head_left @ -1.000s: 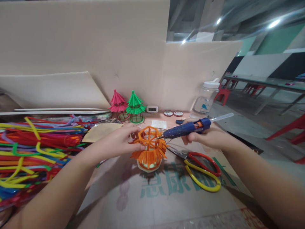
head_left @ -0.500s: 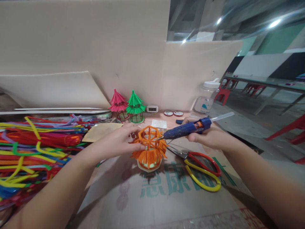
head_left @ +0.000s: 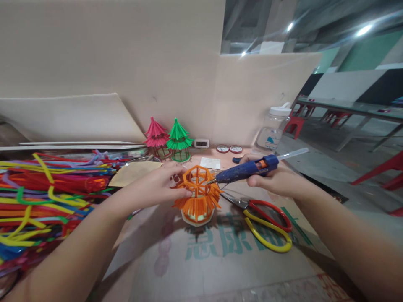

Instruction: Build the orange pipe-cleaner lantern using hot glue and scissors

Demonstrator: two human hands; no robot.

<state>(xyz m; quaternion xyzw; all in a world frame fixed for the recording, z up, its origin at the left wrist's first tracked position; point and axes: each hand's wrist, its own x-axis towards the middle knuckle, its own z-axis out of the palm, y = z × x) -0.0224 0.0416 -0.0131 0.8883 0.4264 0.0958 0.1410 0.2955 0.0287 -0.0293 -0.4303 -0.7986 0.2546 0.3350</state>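
Note:
An orange pavilion-shaped craft piece (head_left: 197,203) stands upright on the board at the centre, with a fringed roof and an open six-sided frame on top. My left hand (head_left: 168,182) grips its left side between thumb and fingers. In my right hand (head_left: 267,178) is a blue glue gun (head_left: 247,170), its metal tip at the right edge of the orange frame and a clear glue stick out of its back. Scissors (head_left: 267,226) with one red and one yellow handle lie below the glue gun. My right fingers are partly hidden behind the gun.
Colourful pipe cleaners (head_left: 47,201) are heaped at the left. Behind stand a pink pavilion (head_left: 156,136), a green pavilion (head_left: 179,140), a small digital clock (head_left: 201,143) and a clear bottle (head_left: 270,130). Two small round items (head_left: 229,149) lie beside the clock.

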